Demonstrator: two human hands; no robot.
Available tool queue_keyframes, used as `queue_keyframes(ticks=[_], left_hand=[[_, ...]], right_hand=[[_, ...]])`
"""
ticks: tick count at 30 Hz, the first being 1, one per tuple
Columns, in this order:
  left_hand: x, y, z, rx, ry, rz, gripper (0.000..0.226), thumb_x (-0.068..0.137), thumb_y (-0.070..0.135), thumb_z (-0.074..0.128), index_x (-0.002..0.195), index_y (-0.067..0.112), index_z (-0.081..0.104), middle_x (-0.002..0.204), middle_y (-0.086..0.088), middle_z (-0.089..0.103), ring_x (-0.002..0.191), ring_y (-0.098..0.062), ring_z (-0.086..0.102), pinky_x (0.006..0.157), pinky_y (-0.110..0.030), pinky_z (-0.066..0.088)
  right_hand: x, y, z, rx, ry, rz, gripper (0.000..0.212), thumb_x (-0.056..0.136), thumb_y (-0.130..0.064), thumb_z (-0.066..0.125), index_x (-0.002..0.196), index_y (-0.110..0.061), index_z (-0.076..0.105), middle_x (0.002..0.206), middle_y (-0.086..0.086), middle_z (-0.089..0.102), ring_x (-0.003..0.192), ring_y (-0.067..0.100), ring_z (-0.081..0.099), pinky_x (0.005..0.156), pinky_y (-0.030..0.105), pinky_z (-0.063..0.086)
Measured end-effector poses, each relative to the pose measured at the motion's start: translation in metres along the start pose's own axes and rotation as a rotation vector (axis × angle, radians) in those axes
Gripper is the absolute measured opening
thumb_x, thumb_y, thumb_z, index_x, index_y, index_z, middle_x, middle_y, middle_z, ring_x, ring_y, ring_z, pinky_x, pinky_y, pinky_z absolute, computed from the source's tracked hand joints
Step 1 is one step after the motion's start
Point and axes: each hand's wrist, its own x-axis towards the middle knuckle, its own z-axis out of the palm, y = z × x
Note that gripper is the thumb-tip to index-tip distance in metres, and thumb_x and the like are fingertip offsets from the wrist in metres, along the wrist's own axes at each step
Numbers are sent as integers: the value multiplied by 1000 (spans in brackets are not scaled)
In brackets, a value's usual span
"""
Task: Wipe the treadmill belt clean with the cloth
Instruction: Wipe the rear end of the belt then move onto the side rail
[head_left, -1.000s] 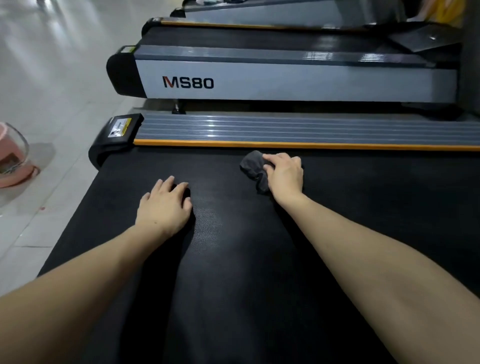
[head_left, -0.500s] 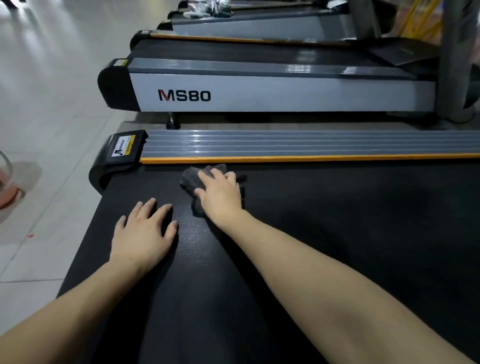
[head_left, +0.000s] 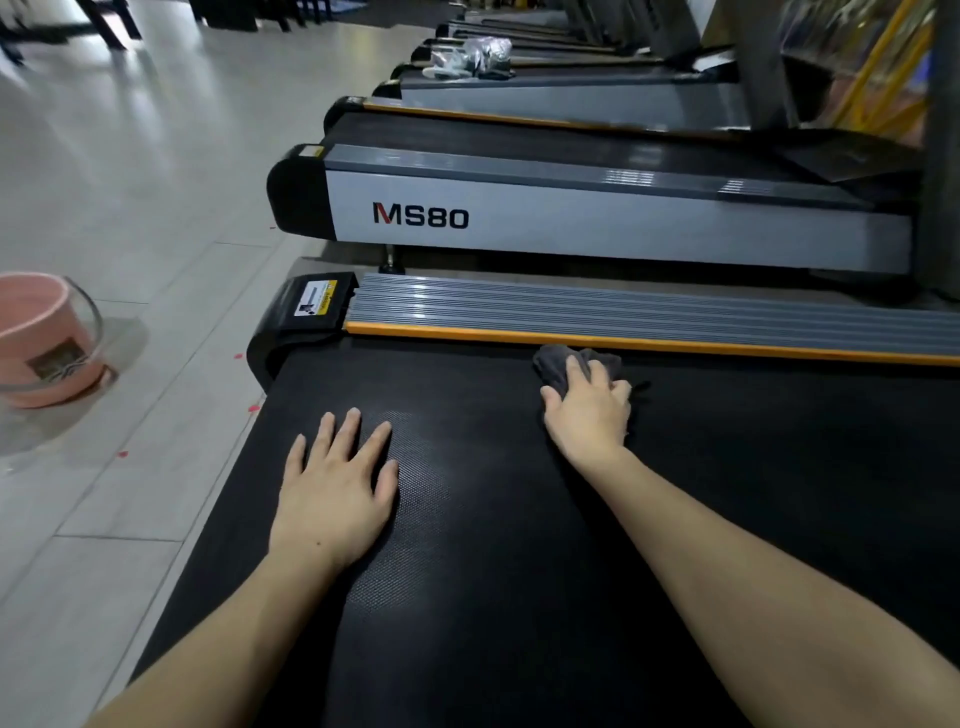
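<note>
The black textured treadmill belt (head_left: 519, 597) fills the lower part of the head view. My right hand (head_left: 589, 415) grips a bunched dark grey cloth (head_left: 553, 364) and presses it on the belt, right against the orange strip (head_left: 727, 347) of the far side rail. My left hand (head_left: 337, 488) rests flat on the belt with its fingers spread, nearer to me and to the left of the cloth. Most of the cloth is hidden under my right hand.
A ribbed grey side rail (head_left: 623, 309) with a black end cap (head_left: 311, 304) borders the belt's far side. Beyond stands another treadmill marked MS80 (head_left: 421, 215), then more treadmills. A pink bucket (head_left: 47, 340) sits on the tiled floor at left.
My right hand slid the cloth left toward the end cap, then back to the right along the orange strip. My left hand stayed flat on the belt.
</note>
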Motion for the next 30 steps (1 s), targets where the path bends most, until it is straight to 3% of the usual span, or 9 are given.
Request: queue_keyframes(ticks=[4, 8, 12, 17, 21, 23, 26, 28, 30], left_hand=[[-1, -3, 2, 8, 39, 2, 68, 95, 60, 10, 157, 40, 29, 170, 3, 18, 158, -20, 5, 126, -47, 8], [-1, -3, 3, 6, 58, -2, 69, 94, 61, 9, 157, 40, 30, 170, 4, 18, 158, -17, 5, 127, -44, 7], [-2, -5, 4, -7, 92, 0, 69, 95, 63, 11, 155, 40, 35, 168, 5, 22, 157, -16, 10, 127, -44, 10], [0, -2, 7, -1, 84, 5, 69, 95, 62, 10, 156, 38, 32, 169, 5, 19, 158, -17, 6, 127, -45, 8], [0, -1, 8, -17, 98, -10, 72, 95, 62, 12, 157, 31, 33, 169, 5, 21, 157, -15, 6, 127, -44, 8], [1, -1, 8, -21, 105, -12, 72, 95, 62, 15, 156, 29, 36, 168, 5, 24, 157, -15, 8, 127, -44, 9], [0, -3, 10, -16, 128, -25, 68, 95, 60, 23, 149, 26, 47, 164, -1, 34, 156, -20, 19, 126, -45, 16], [-2, -6, 10, 5, 153, -39, 64, 95, 58, 28, 143, 25, 54, 158, -5, 43, 153, -27, 27, 122, -48, 24], [-3, -7, 10, 15, 161, -49, 60, 94, 56, 32, 139, 27, 58, 153, -7, 49, 149, -29, 33, 118, -50, 29]], right_hand=[[-21, -71, 14, 23, 14, -166, 43, 94, -39, 51, 135, -27, 45, 138, 3, 46, 111, 37, 42, 89, 44, 40], [-31, -141, 32, 93, -72, -394, 39, 98, -35, 48, 136, -28, 45, 135, 2, 45, 112, 34, 39, 92, 45, 38], [-3, -78, 21, 51, -33, -534, 37, 98, -32, 50, 134, -35, 52, 132, 1, 54, 106, 34, 46, 88, 43, 47], [24, 62, -8, 41, 121, -115, 37, 97, -33, 51, 134, -37, 55, 131, -1, 54, 107, 31, 45, 88, 42, 48], [5, 20, -2, 15, 181, 123, 31, 95, -31, 55, 125, -32, 62, 124, 4, 53, 103, 34, 45, 83, 41, 42], [-11, -45, 12, 51, 159, 24, 26, 92, -32, 56, 118, -31, 60, 120, 5, 52, 101, 34, 45, 78, 39, 41], [-42, -134, 32, 139, 26, -341, 21, 95, -30, 54, 116, -28, 57, 119, 4, 50, 101, 32, 41, 78, 41, 39], [-43, -140, 29, 155, -54, -534, 25, 97, -30, 52, 121, -29, 56, 120, 4, 50, 102, 31, 41, 82, 42, 41], [-29, -98, 21, 128, 4, -585, 30, 94, -31, 55, 123, -34, 58, 119, 3, 55, 100, 32, 46, 81, 41, 47]])
